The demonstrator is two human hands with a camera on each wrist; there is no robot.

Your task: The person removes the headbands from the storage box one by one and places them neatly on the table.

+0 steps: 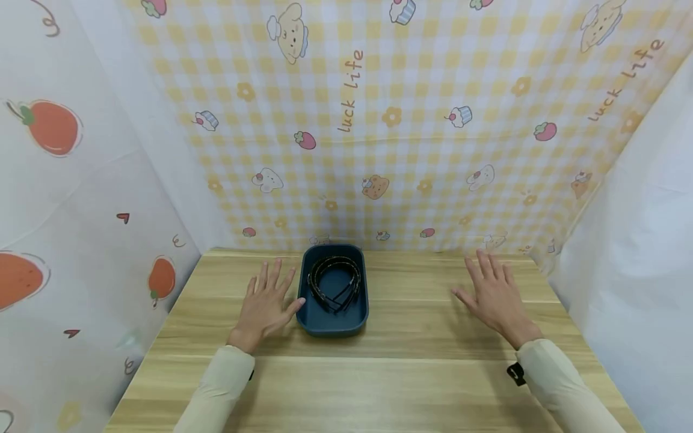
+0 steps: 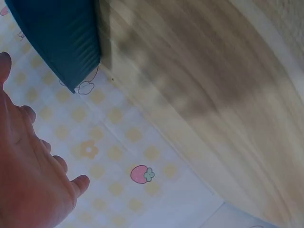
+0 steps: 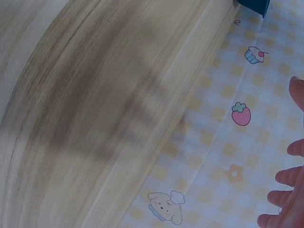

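A dark blue rectangular tray (image 1: 332, 332) with rounded corners stands on the table toward the back, left of centre. Inside it lies a black, gold-flecked cord (image 1: 331, 261), looped into a coil with its loose ends crossing at the front. My left hand (image 1: 266, 307) is spread palm down just left of the tray, its thumb overlapping the tray's left rim in the head view. Over the right part of the table my right hand (image 1: 494, 294) is held with fingers spread, holding nothing. In the left wrist view the tray's ribbed side (image 2: 71, 38) shows beyond the left fingers.
The wood-grain table (image 1: 411, 391) ends at a yellow checked curtain (image 1: 400, 162) at the back. White cloth hangs along both sides, printed with fruit on the left (image 1: 108, 210) and plain on the right (image 1: 639, 240). A black strap piece (image 1: 517, 373) sits by the right cuff.
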